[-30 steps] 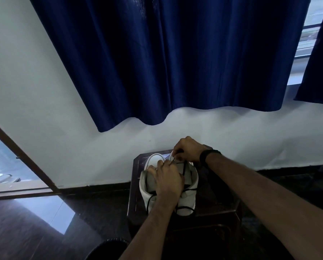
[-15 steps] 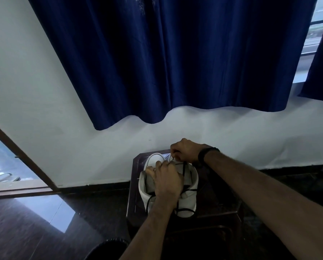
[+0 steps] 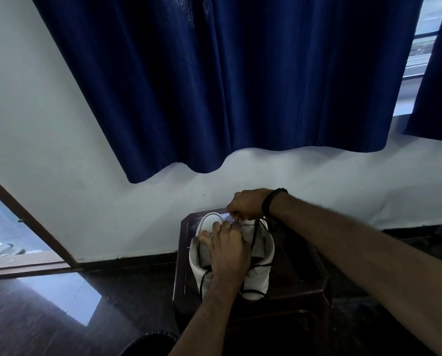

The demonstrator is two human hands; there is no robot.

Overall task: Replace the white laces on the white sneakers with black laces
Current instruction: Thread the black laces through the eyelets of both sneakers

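The white sneaker stands on the dark surface, toward its left edge, with its long axis running from the near edge to the far edge; the rounded rubber toe points away, toward the wall. A black lace already crosses the upper, and loose loops of it trail off the heel end nearest the person.

The left hand lies on top of the sneaker, fingers curled over the tongue and eyelet area, steadying it. The right hand is closed at the toe end, just beyond the left, pinching what looks like a thin strand (whether that is black or leftover white lace I cannot tell at this size).

Both hands sit along the shoe's axis, the left nearer the heel. Any next pull would likely run along that axis, away from the person, so the left hand's hold matters.
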